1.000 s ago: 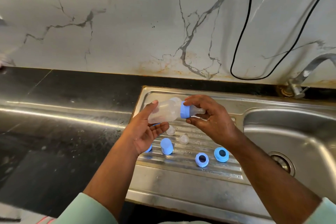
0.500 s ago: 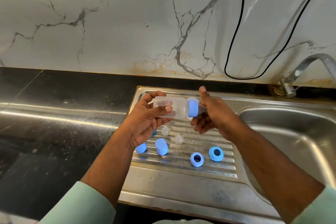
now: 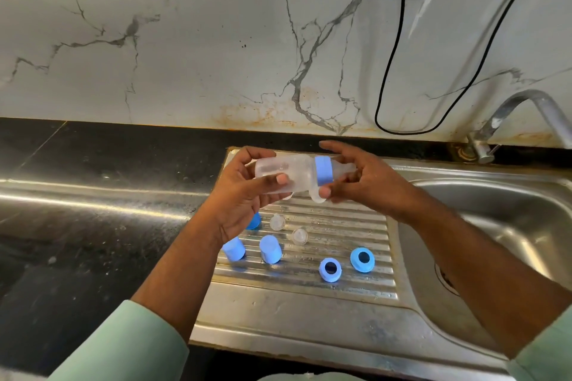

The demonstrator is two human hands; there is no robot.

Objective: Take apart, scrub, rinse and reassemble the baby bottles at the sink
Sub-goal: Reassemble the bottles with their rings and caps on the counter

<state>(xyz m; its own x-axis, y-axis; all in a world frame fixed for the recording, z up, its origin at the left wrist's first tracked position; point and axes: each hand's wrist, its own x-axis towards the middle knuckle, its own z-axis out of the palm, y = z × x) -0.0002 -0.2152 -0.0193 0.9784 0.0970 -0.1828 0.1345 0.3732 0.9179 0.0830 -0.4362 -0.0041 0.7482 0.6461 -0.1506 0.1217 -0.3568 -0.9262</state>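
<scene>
The left hand (image 3: 244, 195) grips the clear bottle (image 3: 286, 175) by its base end, thumb across the near side and fingers curled behind, and holds it lying sideways in the air above the drainboard (image 3: 349, 232). Its forearm rises from the lower left in a pale green sleeve (image 3: 123, 346). The right hand (image 3: 368, 178) meets the bottle's other end: its thumb tip touches the lower edge of the blue collar (image 3: 324, 171), while its fingers spread loosely above and behind the teat (image 3: 345, 168), which points toward the palm. Whether those fingers press the teat cannot be told. The right forearm comes in from the lower right, crossing the basin (image 3: 507, 226).

On the drainboard below the bottle lie the loose parts: two clear teats (image 3: 277, 222) (image 3: 299, 237), side by side; nearer the person, two blue caps (image 3: 234, 250) (image 3: 271, 249) standing upright; a third blue piece (image 3: 255, 221) half hidden under the left wrist. Two blue rings (image 3: 330, 269) (image 3: 362, 259) sit toward the basin. A tap (image 3: 507, 120) stands behind the basin, and a black cable (image 3: 388, 65) hangs on the wall (image 3: 185, 40).
</scene>
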